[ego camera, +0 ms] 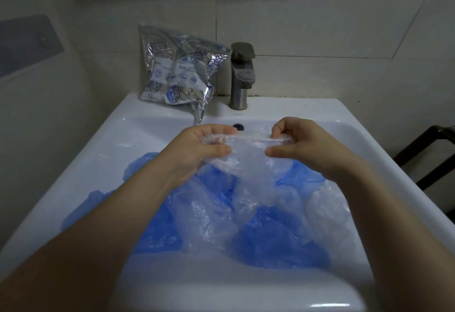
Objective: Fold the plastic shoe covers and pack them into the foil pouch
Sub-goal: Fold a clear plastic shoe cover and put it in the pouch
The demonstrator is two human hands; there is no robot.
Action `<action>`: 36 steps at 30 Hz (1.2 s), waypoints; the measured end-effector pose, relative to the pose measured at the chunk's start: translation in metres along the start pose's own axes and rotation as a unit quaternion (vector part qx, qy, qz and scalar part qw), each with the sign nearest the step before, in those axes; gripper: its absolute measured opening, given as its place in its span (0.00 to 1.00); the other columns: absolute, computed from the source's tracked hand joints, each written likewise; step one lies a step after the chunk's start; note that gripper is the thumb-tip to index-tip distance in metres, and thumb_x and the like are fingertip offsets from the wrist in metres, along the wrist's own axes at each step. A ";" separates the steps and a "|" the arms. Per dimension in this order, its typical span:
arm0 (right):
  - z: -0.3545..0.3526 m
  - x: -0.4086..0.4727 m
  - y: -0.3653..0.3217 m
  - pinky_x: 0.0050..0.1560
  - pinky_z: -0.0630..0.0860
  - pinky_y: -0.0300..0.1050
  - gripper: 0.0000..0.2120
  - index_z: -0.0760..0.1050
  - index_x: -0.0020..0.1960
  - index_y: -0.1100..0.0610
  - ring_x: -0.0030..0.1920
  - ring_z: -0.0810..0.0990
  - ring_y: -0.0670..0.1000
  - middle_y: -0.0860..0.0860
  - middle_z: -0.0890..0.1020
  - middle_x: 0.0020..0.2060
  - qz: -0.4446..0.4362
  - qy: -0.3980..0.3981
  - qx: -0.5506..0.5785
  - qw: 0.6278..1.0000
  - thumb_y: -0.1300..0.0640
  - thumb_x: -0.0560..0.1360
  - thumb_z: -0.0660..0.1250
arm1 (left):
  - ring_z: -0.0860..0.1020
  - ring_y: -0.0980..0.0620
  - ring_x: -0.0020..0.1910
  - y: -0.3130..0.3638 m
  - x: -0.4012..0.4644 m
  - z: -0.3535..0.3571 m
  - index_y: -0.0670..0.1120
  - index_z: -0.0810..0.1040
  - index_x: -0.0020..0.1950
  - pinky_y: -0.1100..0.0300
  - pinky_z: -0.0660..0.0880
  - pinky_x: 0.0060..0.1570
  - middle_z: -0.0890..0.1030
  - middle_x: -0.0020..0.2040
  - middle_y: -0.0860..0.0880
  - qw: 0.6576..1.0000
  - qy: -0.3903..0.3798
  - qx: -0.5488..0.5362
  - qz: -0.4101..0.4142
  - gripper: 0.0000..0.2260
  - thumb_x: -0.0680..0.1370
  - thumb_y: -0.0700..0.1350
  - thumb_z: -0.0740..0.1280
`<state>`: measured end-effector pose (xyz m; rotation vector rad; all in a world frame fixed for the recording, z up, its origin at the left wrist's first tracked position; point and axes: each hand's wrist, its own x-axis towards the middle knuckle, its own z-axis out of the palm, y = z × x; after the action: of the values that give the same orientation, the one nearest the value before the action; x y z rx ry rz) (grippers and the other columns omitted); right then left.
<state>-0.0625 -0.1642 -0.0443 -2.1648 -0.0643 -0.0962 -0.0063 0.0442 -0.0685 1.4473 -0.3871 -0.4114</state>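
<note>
Both hands — left hand point(209, 146) and right hand point(295, 141) — pinch a clear shoe cover point(248, 154) stretched crosswise, foil pouch point(179, 70) beyond, nearer the left.

White sink point(157, 124): shoe covers point(275, 235) inside, foil pouch point(177, 65) on rim

your left hand point(197, 146) and right hand point(302, 144) are bare, with no gloves, rings or watch showing. both forearms are bare too; no sleeve reaches into view. your thumbnails are short and unpainted.
</note>
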 end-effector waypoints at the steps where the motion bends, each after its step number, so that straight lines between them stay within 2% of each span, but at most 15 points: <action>1: -0.001 0.000 0.000 0.33 0.69 0.30 0.09 0.74 0.40 0.53 0.29 0.72 0.40 0.46 0.76 0.30 -0.001 -0.007 -0.017 1.000 0.61 0.68 0.74 | 0.80 0.58 0.38 -0.001 0.000 0.000 0.48 0.81 0.46 0.68 0.78 0.42 0.83 0.37 0.53 1.000 0.007 0.027 0.007 0.15 0.70 0.29 0.67; 4: -0.001 0.002 0.003 0.34 0.69 0.30 0.10 0.74 0.38 0.51 0.30 0.73 0.41 0.46 0.78 0.32 0.000 -0.004 -0.078 0.997 0.64 0.69 0.73 | 0.78 0.58 0.43 -0.007 0.000 0.002 0.55 0.81 0.44 0.68 0.74 0.48 0.82 0.43 0.53 0.974 0.058 0.215 0.051 0.13 0.73 0.36 0.70; 6: 0.001 0.002 0.004 0.33 0.68 0.28 0.09 0.75 0.37 0.51 0.31 0.73 0.42 0.47 0.78 0.32 -0.002 -0.005 -0.087 0.996 0.62 0.69 0.73 | 0.78 0.57 0.44 -0.010 0.001 0.006 0.58 0.80 0.42 0.65 0.73 0.49 0.81 0.43 0.53 0.958 0.079 0.265 0.080 0.12 0.74 0.38 0.70; 9: -0.003 0.001 0.008 0.29 0.66 0.28 0.08 0.75 0.36 0.52 0.27 0.70 0.39 0.43 0.75 0.26 0.008 -0.012 -0.028 0.999 0.60 0.70 0.72 | 0.76 0.57 0.46 -0.009 0.002 0.004 0.59 0.77 0.38 0.65 0.69 0.51 0.76 0.44 0.55 0.940 0.081 0.305 0.133 0.12 0.74 0.40 0.70; 11: -0.011 -0.001 0.012 0.27 0.64 0.33 0.07 0.75 0.36 0.53 0.26 0.66 0.42 0.43 0.72 0.24 0.028 -0.037 0.027 0.999 0.60 0.72 0.70 | 0.75 0.59 0.44 -0.008 0.002 0.000 0.56 0.78 0.38 0.65 0.69 0.51 0.76 0.44 0.56 0.946 0.049 0.291 0.131 0.10 0.74 0.41 0.70; 13: -0.019 -0.002 0.015 0.27 0.63 0.33 0.06 0.76 0.37 0.54 0.28 0.64 0.44 0.50 0.69 0.27 0.054 -0.074 0.112 0.989 0.59 0.72 0.69 | 0.76 0.60 0.40 -0.005 -0.002 0.000 0.54 0.79 0.40 0.67 0.70 0.48 0.79 0.40 0.56 0.960 0.000 0.259 0.107 0.08 0.75 0.41 0.68; 15: -0.023 -0.002 0.017 0.31 0.68 0.34 0.05 0.76 0.38 0.58 0.30 0.68 0.45 0.54 0.71 0.29 0.090 -0.100 0.199 0.971 0.56 0.67 0.69 | 0.78 0.63 0.39 -0.002 -0.006 0.003 0.51 0.78 0.46 0.71 0.72 0.45 0.81 0.38 0.58 0.972 -0.036 0.205 0.106 0.08 0.76 0.38 0.66; 19: -0.023 0.000 0.021 0.52 0.75 0.45 0.05 0.80 0.36 0.58 0.39 0.79 0.49 0.52 0.80 0.33 0.097 -0.106 0.269 0.953 0.57 0.64 0.68 | 0.76 0.64 0.33 0.001 -0.007 0.007 0.52 0.76 0.57 0.75 0.70 0.38 0.78 0.32 0.59 0.987 -0.042 0.090 0.123 0.14 0.79 0.35 0.58; 22: -0.019 0.001 0.018 0.49 0.80 0.43 0.07 0.82 0.39 0.56 0.42 0.80 0.51 0.54 0.82 0.40 0.096 -0.094 0.326 0.936 0.58 0.62 0.71 | 0.77 0.63 0.37 0.000 -0.005 0.006 0.58 0.82 0.50 0.72 0.72 0.44 0.80 0.37 0.59 0.993 -0.036 0.033 0.104 0.18 0.78 0.36 0.60; 24: -0.016 0.002 0.017 0.45 0.79 0.42 0.07 0.83 0.41 0.53 0.42 0.80 0.50 0.53 0.81 0.41 0.083 -0.071 0.323 0.940 0.63 0.66 0.69 | 0.79 0.63 0.41 -0.002 -0.003 0.005 0.54 0.84 0.42 0.70 0.74 0.45 0.83 0.41 0.59 0.995 -0.005 0.047 0.085 0.19 0.78 0.34 0.59; 27: -0.011 0.003 0.015 0.42 0.75 0.39 0.16 0.79 0.37 0.54 0.37 0.76 0.47 0.51 0.80 0.37 0.056 -0.006 0.249 0.967 0.71 0.73 0.60 | 0.79 0.60 0.39 -0.004 0.000 0.008 0.47 0.80 0.40 0.69 0.75 0.38 0.83 0.36 0.57 0.997 0.036 0.055 0.050 0.13 0.78 0.34 0.59; 29: -0.005 0.004 0.011 0.34 0.73 0.34 0.18 0.77 0.33 0.56 0.31 0.73 0.45 0.52 0.77 0.31 0.058 0.017 0.193 0.979 0.73 0.72 0.56 | 0.77 0.58 0.36 -0.007 0.002 0.011 0.47 0.79 0.37 0.67 0.74 0.37 0.81 0.32 0.56 0.996 0.062 0.043 0.037 0.10 0.77 0.41 0.63; 31: 0.005 0.004 0.006 0.29 0.71 0.34 0.18 0.75 0.32 0.58 0.27 0.69 0.45 0.50 0.74 0.25 0.068 0.028 0.164 0.984 0.72 0.73 0.53 | 0.74 0.54 0.35 -0.012 0.003 0.011 0.50 0.77 0.31 0.62 0.70 0.41 0.77 0.31 0.52 0.993 0.078 0.073 0.044 0.11 0.71 0.52 0.71; 32: 0.010 0.005 0.005 0.28 0.70 0.34 0.17 0.74 0.32 0.59 0.27 0.69 0.46 0.49 0.73 0.25 0.069 0.034 0.155 0.985 0.70 0.73 0.53 | 0.72 0.53 0.35 -0.014 0.004 0.011 0.50 0.75 0.30 0.60 0.69 0.42 0.75 0.32 0.51 0.991 0.083 0.089 0.051 0.12 0.68 0.53 0.74; 36: 0.018 0.003 0.000 0.29 0.68 0.35 0.14 0.75 0.35 0.60 0.31 0.69 0.46 0.50 0.76 0.31 0.036 0.045 0.128 0.990 0.65 0.76 0.56 | 0.72 0.57 0.33 -0.013 0.004 0.011 0.48 0.71 0.33 0.65 0.70 0.41 0.73 0.30 0.55 0.992 0.082 0.072 0.064 0.13 0.71 0.36 0.71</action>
<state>-0.0587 -0.1493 -0.0541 -1.9021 0.0514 -0.1358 -0.0085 0.0314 -0.0809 1.5752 -0.3809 -0.1621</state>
